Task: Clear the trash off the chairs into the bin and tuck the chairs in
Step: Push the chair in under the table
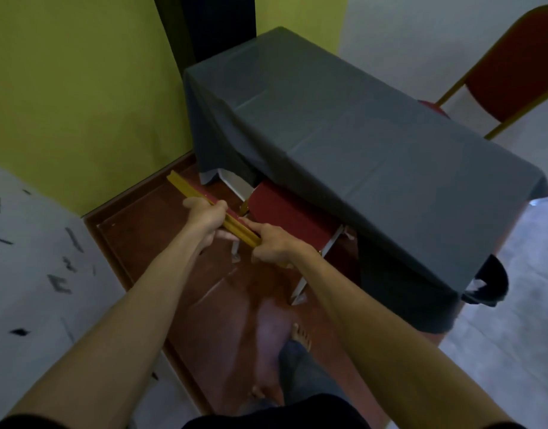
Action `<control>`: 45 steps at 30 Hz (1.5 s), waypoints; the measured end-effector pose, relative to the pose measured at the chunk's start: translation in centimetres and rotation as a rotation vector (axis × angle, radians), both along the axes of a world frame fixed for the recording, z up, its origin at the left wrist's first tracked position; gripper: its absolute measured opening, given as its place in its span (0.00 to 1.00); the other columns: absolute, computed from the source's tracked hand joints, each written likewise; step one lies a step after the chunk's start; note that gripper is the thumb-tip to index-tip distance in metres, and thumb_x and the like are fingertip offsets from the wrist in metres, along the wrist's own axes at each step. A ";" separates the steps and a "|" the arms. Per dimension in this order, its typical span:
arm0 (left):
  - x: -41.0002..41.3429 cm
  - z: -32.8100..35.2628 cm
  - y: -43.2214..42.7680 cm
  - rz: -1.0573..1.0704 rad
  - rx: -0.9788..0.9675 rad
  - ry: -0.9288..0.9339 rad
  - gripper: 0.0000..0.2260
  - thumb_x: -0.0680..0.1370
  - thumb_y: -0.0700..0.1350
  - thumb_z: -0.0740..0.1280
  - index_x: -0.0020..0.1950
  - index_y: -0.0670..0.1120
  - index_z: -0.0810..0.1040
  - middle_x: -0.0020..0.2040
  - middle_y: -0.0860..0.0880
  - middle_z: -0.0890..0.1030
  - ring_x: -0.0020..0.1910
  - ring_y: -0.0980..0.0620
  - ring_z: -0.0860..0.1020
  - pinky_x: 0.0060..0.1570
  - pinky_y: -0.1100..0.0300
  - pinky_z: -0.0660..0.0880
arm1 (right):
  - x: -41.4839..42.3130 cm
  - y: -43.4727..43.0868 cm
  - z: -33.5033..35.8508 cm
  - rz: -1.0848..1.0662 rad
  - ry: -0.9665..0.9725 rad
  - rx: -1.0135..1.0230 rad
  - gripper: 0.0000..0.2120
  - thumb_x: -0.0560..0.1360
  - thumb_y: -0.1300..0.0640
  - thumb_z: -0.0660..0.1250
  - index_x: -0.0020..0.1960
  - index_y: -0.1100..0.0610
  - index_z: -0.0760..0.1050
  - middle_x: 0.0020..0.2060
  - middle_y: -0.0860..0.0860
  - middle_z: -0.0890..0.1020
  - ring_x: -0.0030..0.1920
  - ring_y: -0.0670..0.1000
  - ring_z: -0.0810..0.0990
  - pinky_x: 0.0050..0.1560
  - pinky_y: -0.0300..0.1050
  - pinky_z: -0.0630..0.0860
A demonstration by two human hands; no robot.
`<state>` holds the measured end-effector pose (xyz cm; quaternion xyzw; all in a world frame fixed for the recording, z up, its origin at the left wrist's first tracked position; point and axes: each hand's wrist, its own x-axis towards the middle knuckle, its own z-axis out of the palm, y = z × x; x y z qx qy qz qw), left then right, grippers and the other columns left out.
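A red-seated chair (285,209) with a gold frame stands at the near side of the table (359,144), its seat partly under the grey tablecloth. My left hand (204,216) and my right hand (274,243) both grip the gold top rail of its backrest (186,187), side by side. A second red chair (511,69) with a gold frame stands beyond the table at the top right. A black bin (492,283) shows past the table's near right corner, mostly hidden by the cloth. No trash is visible on the near chair's seat.
A yellow-green wall (81,97) rises at the left and a dark column (217,23) stands behind the table. The floor under me is red-brown (161,258), with pale flooring on both sides. My bare foot (300,335) is on the floor behind the chair.
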<state>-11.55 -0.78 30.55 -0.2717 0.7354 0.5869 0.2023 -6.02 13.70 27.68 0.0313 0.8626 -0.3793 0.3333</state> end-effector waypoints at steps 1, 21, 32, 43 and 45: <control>-0.8 0.0 0.3 -0.006 -0.007 -0.007 0.26 0.82 0.37 0.60 0.73 0.46 0.48 0.56 0.37 0.76 0.39 0.40 0.84 0.22 0.49 0.81 | -0.8 0.3 -0.1 0.002 -0.008 0.006 0.47 0.73 0.65 0.69 0.82 0.37 0.52 0.55 0.51 0.76 0.45 0.49 0.80 0.36 0.42 0.75; -7.6 0.3 4.0 -0.039 -0.032 0.020 0.22 0.83 0.39 0.60 0.72 0.46 0.51 0.51 0.40 0.77 0.36 0.42 0.84 0.29 0.43 0.83 | -8.6 3.8 -1.9 0.035 -0.069 0.021 0.55 0.66 0.51 0.80 0.82 0.38 0.51 0.66 0.52 0.76 0.64 0.56 0.77 0.59 0.48 0.75; -7.6 0.1 4.3 -0.057 -0.035 0.015 0.15 0.83 0.39 0.60 0.62 0.48 0.54 0.49 0.42 0.74 0.38 0.42 0.83 0.27 0.42 0.82 | -8.8 4.1 -2.7 0.092 0.004 0.035 0.55 0.63 0.51 0.80 0.83 0.43 0.54 0.68 0.51 0.79 0.67 0.55 0.78 0.66 0.52 0.77; -7.3 0.0 4.3 -0.051 0.008 -0.003 0.24 0.83 0.39 0.60 0.73 0.46 0.49 0.52 0.41 0.76 0.40 0.42 0.83 0.28 0.42 0.83 | -8.9 4.0 -3.1 0.119 0.027 0.061 0.52 0.58 0.46 0.79 0.79 0.43 0.63 0.66 0.50 0.80 0.64 0.54 0.79 0.64 0.54 0.79; -7.3 0.0 4.3 -0.046 0.002 0.010 0.26 0.83 0.39 0.60 0.75 0.45 0.47 0.51 0.41 0.76 0.39 0.42 0.83 0.28 0.43 0.83 | -8.9 3.9 -3.3 0.116 0.034 0.061 0.52 0.58 0.46 0.79 0.79 0.43 0.63 0.66 0.50 0.81 0.65 0.54 0.79 0.64 0.54 0.79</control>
